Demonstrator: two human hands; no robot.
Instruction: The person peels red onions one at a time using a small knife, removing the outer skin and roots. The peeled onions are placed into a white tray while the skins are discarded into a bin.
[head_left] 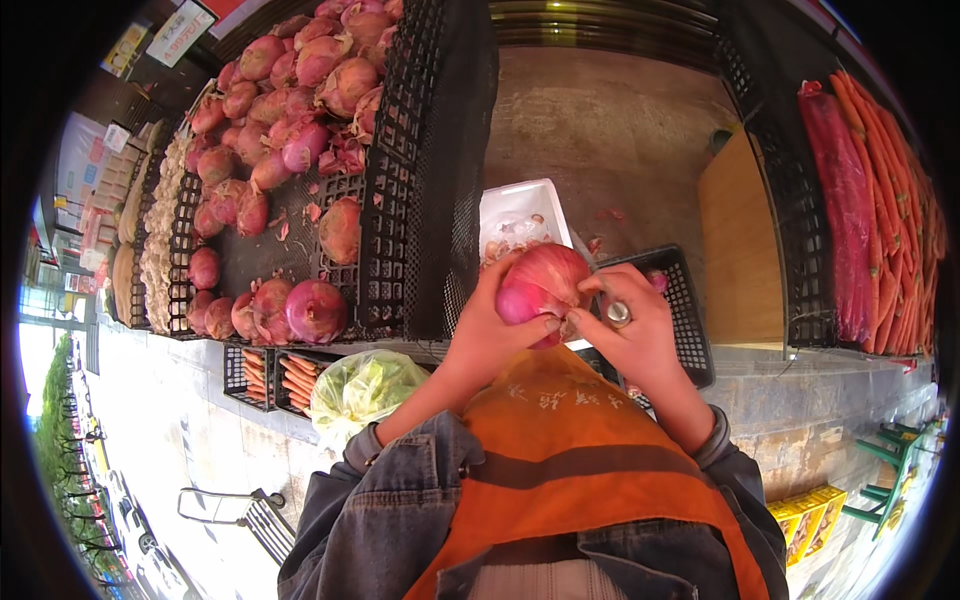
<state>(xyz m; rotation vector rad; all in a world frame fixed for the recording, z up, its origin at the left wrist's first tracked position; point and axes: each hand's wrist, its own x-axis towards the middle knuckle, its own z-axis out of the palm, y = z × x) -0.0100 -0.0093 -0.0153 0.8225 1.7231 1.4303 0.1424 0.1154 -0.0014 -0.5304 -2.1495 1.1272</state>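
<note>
A large red onion [545,283] is in front of me, its papery skin partly peeled. My left hand [492,325] is closed around its left side and underside. My right hand [637,325] is closed at the onion's right side, with thumb and fingertips pinching near its end. In that same hand sits a slim metal tool [618,314]; its round end faces me, and I cannot make out its exact kind. Below the onion stands a white foam box [545,195] with onion skins in it, partly hidden by the onion and my hands.
A black crate [385,190] at left holds many red onions [255,150]. Beneath it are small crates of carrots [298,382] and a bagged green vegetable [365,390]. A black basket [690,325] stands right of my hands. Carrots [885,220] fill a far-right crate beside a wooden panel [740,240].
</note>
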